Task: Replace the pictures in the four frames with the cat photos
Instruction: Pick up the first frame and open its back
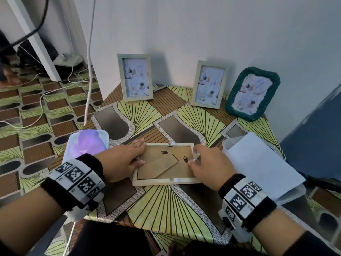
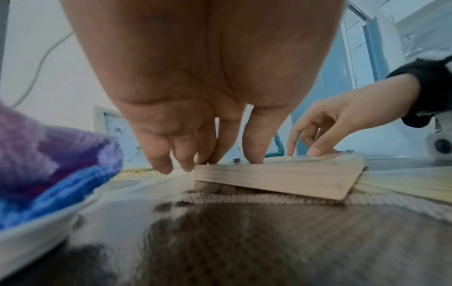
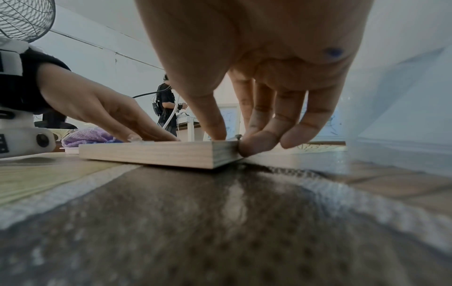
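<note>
A light wooden frame lies face down on the patterned table, its brown backing board and folded stand leg facing up. My left hand rests on the frame's left end, fingers straight over the far-left corner and thumb on the backing. My right hand pinches the frame's right edge at a small metal tab. The left wrist view shows my left hand touching the frame. In the right wrist view my right hand nips the frame at its corner. Two pale frames and a dark green woven frame stand against the wall.
A white tray with a purple cloth sits left of the frame. A clear plastic container holding a white sheet sits to the right. A blue panel borders the table's right side. Cables lie on the floor at left.
</note>
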Tool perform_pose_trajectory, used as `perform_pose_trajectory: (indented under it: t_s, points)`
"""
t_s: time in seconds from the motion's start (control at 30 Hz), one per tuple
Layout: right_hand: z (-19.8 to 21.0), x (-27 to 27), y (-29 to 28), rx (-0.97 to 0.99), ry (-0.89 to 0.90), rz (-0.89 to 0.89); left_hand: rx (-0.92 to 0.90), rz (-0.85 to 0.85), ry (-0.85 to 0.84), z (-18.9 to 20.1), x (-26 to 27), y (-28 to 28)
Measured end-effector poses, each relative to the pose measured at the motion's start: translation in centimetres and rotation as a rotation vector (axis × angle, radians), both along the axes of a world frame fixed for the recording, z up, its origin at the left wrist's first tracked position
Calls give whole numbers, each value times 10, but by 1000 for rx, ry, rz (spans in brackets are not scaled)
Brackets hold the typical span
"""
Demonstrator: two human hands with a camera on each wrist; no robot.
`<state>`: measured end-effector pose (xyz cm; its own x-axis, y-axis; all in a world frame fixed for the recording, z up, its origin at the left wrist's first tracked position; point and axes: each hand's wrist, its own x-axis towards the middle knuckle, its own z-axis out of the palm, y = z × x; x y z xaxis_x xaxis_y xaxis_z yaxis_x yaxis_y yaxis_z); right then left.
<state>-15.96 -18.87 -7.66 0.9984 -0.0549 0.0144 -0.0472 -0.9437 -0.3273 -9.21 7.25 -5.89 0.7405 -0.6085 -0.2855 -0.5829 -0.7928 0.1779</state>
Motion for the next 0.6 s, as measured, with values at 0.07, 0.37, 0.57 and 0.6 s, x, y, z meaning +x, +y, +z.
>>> perform_pose_trajectory:
  t_s: [0.07,0.37,0.57,0.6]
  points:
    - [-1,1,0,11,7,4,-73,8,-48,1,2,0]
    - [0,5,2,59,-68,13,-156,45,-154,-2,7,-1]
    - [0,6,4,50,-36,1,-26,95,-236,-10,11,-4]
    - [1,6,4,59,-33,-3,-2,84,-249,-10,12,-4]
